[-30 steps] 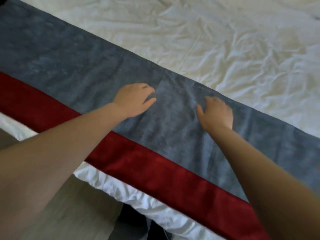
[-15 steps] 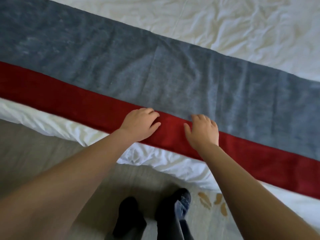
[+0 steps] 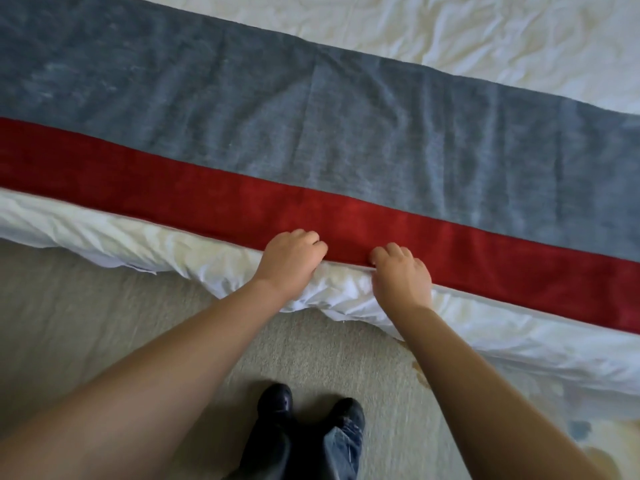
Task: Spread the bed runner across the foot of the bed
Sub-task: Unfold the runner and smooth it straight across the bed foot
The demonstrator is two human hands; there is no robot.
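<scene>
The bed runner (image 3: 311, 140) lies flat across the foot of the bed, a wide grey band with a red band (image 3: 207, 199) along its near side. Faint creases run across the grey part. My left hand (image 3: 289, 259) and my right hand (image 3: 401, 277) sit side by side at the near edge of the red band, about a hand's width apart. Both have their fingers curled over that edge and grip it where it meets the white bedding (image 3: 145, 244).
Wrinkled white sheet (image 3: 485, 36) covers the bed beyond the runner. The white bedding hangs over the bed's near edge onto beige carpet (image 3: 104, 323). My two dark shoes (image 3: 277, 403) stand on the carpet just below my hands.
Both hands slid from the grey band toward me, over the red band, to the runner's near edge, where their fingers have curled. The view has tilted down to show carpet and shoes.
</scene>
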